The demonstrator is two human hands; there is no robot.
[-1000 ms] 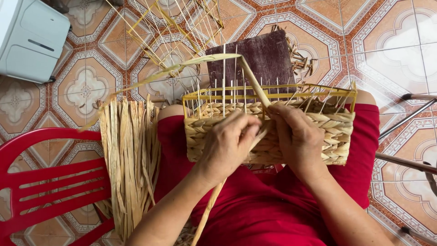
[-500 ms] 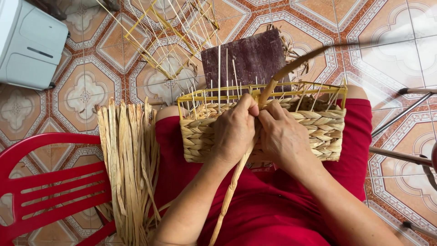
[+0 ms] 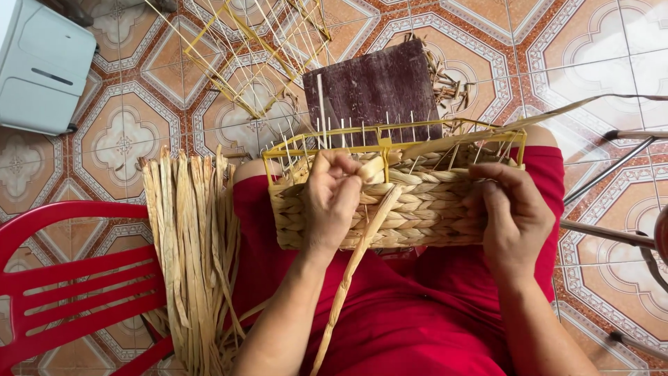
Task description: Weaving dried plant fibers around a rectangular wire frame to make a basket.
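Note:
A half-woven straw basket (image 3: 424, 209) on a yellow wire frame (image 3: 390, 132) rests on my lap, over red trousers. My left hand (image 3: 332, 198) pinches a long dried straw strand (image 3: 362, 244) against the basket's woven near wall, close to the top row. The strand's tail hangs down across my lap, and its other end runs up and right over the frame. My right hand (image 3: 511, 216) presses against the basket's right side, fingers curled on the weave.
A bundle of dried straw strands (image 3: 195, 251) lies beside my left thigh. A red plastic chair (image 3: 62, 278) stands at lower left, a white box (image 3: 42, 63) at upper left. An empty yellow wire frame (image 3: 257, 49) and a dark board (image 3: 379, 87) lie on the tiled floor. Metal legs (image 3: 612, 167) cross at right.
My hands have parted: the right hand slid to the basket's right side, while the left stays at the middle with the strand. The strand's free end swung rightward.

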